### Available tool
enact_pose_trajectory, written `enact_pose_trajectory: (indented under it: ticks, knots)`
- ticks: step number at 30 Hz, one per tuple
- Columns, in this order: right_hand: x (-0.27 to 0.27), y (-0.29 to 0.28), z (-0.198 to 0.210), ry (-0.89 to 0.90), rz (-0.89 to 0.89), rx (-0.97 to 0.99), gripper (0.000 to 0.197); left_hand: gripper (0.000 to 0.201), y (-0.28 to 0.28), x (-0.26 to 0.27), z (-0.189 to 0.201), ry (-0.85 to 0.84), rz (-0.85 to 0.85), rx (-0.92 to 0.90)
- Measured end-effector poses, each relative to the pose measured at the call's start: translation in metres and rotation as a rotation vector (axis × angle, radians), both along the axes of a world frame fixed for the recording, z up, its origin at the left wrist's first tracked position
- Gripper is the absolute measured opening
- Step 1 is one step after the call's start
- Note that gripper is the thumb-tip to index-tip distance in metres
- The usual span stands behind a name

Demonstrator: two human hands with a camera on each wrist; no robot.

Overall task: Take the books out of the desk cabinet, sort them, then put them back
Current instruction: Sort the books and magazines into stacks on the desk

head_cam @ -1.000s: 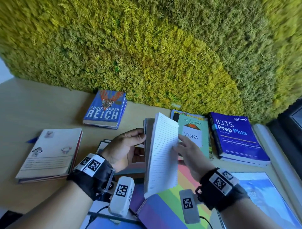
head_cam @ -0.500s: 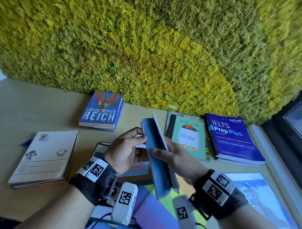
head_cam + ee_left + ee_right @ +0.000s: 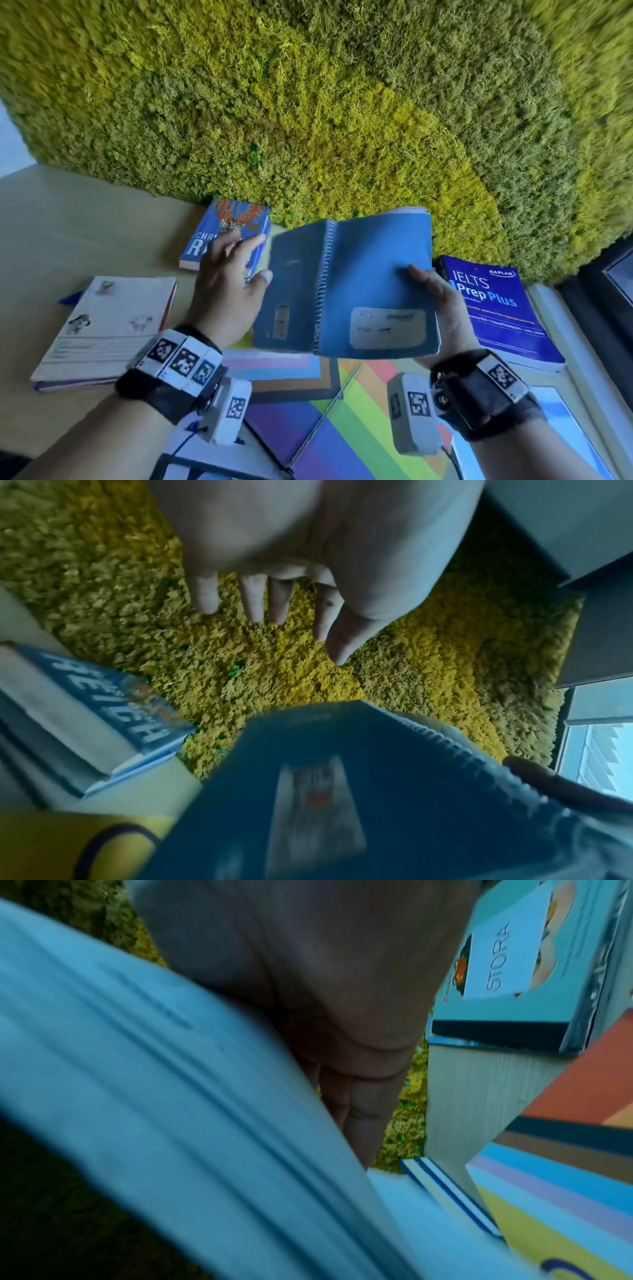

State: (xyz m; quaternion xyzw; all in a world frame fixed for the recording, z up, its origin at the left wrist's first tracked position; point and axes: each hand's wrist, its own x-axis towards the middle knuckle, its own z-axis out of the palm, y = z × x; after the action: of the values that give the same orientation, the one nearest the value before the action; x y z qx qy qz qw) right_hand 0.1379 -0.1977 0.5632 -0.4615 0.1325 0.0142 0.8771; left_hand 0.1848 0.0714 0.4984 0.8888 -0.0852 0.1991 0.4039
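Right hand (image 3: 442, 308): raised above the desk, gripping the right edge of the blue spiral notebook (image 3: 346, 287), thumb laid across the cover, fingers out of sight behind it. Left hand (image 3: 227, 277): palm down just left of the notebook, fingers extended and spread, thumb tip at the notebook's left cover; contact cannot be confirmed. The left wrist view shows its fingers (image 3: 255, 599) straight, holding nothing. Both forearms reach forward, each wrist wearing a black band with coded markers.

A matt blue card cover and metal wire binding are seen on the spiral notebook (image 3: 346, 287); the moss wall (image 3: 308, 102) looks rough, the IELTS book (image 3: 493, 308) glossy.
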Motion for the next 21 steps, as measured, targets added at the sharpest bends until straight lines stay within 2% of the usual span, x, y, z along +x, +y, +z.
enact_pose_trajectory:
  ticks: [1,3,4,6,8,10,12,14,17,19,21]
  knots:
    - [0.000,0.010,0.003,-0.018,0.009,0.000,0.041,0.058,0.000,-0.002,0.003,0.028,-0.029,-0.042]
    - [0.001,0.022,0.005,-0.015,0.034,0.005,0.051,0.074,-0.001,-0.007,0.013,0.256,-0.197,-0.176]
    - [0.002,0.029,0.005,-0.008,0.046,0.010,0.041,0.078,-0.002,-0.012,0.017,0.418,-0.304,-0.269]
    - [0.003,0.046,0.003,-0.015,0.123,-0.026,0.013,0.068,-0.003,-0.022,0.017,0.604,-0.460,-0.526]
    - [0.007,0.064,-0.014,0.020,0.232,-0.118,0.019,0.052,0.009,-0.024,0.012,0.664,-0.407,-0.816]
    - [0.014,0.084,-0.039,0.005,0.297,-0.326,0.020,0.033,0.033,-0.023,0.008,0.657,-0.255,-0.973]
    - [0.018,0.108,-0.058,-0.014,0.351,-0.563,0.019,0.025,0.064,-0.021,0.000,0.647,-0.144,-1.016]
    - [0.021,0.131,-0.071,-0.014,0.388,-0.680,0.022,0.025,0.093,-0.024,-0.007,0.685,-0.087,-1.056]
    - [0.023,0.167,-0.087,0.026,0.538,-0.536,0.041,0.020,0.133,-0.028,-0.022,0.731,0.019,-1.050]
    - [0.028,0.193,-0.102,0.071,0.622,-0.489,0.055,0.015,0.158,-0.031,-0.037,0.710,0.118,-0.961]
    - [0.032,0.220,-0.111,0.096,0.643,-0.525,0.055,0.030,0.182,-0.031,-0.052,0.701,0.167,-0.802]
